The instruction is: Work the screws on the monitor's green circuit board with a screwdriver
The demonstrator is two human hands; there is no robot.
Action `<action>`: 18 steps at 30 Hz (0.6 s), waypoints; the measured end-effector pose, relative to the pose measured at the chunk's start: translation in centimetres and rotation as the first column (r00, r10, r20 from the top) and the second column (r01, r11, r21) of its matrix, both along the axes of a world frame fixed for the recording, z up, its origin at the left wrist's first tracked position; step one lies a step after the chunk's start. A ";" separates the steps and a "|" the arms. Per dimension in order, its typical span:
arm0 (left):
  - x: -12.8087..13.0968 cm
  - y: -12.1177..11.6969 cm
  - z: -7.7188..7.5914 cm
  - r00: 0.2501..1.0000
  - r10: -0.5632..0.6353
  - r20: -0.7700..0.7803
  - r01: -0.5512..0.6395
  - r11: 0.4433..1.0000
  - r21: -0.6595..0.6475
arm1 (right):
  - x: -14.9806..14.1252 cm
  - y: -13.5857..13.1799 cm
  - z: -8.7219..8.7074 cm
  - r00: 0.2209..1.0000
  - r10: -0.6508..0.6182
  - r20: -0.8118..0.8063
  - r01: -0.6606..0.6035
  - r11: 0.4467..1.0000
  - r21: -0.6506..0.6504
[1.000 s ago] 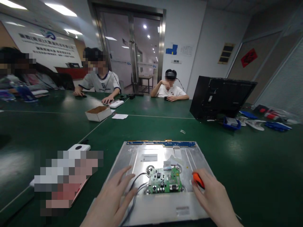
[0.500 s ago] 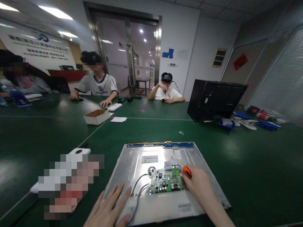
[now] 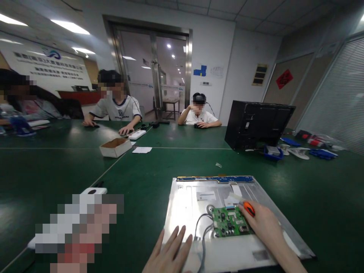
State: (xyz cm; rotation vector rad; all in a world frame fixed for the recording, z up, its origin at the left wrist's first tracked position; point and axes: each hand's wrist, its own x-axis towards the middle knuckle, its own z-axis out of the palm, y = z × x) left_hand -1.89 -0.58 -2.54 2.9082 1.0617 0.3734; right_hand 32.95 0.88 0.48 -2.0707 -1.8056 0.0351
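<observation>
A flat metal-backed display panel lies on the table before me, with a blue strip board along its far edge. A green circuit board sits on its back, and dark cables run from the board's left side. My left hand rests on the panel's near left part, fingers spread. At the board's right edge my right hand is closed round a tool with an orange-and-black handle. The tool's working end is hidden by the hand and board.
A black monitor stands at the right, beside a small blue tray and blue gloves. An open cardboard box and paper lie farther left. A white device is near left, partly blurred out. Several people sit across the table.
The panel has shifted to the right along the table, with both hands moving along with it. The right hand still grips the orange-and-black tool at the circuit board's edge.
</observation>
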 end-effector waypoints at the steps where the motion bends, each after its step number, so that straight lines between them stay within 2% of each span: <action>1: 0.7 0.3 -0.4 0.999 -0.038 0.015 0.038 0.999 -0.003 | 0.8 0.0 -0.2 1.000 0.004 -0.010 -0.003 1.000 0.020; 4: 2.7 1.0 -1.0 0.996 -0.089 0.020 0.089 0.996 -0.027 | 3.1 0.1 -0.6 1.000 0.007 -0.030 -0.006 1.000 0.012; 8: 5.4 1.4 -0.5 0.989 -0.140 0.038 0.143 0.988 -0.062 | 5.5 0.2 -0.7 0.999 0.039 -0.033 -0.039 0.999 0.011; 13: 8.2 1.7 0.1 0.983 -0.183 0.000 0.179 0.957 -0.229 | 8.0 0.0 -0.7 0.996 0.087 0.019 -0.087 0.996 -0.009; 15: 9.1 1.8 0.0 0.984 -0.176 0.016 0.174 0.947 -0.271 | 8.9 -0.1 -0.8 0.997 0.060 0.057 -0.058 0.998 -0.031; 18: 10.7 1.8 -0.1 0.982 -0.185 0.040 0.188 0.937 -0.295 | 10.3 0.0 -0.8 0.991 -0.050 0.121 0.057 0.996 -0.062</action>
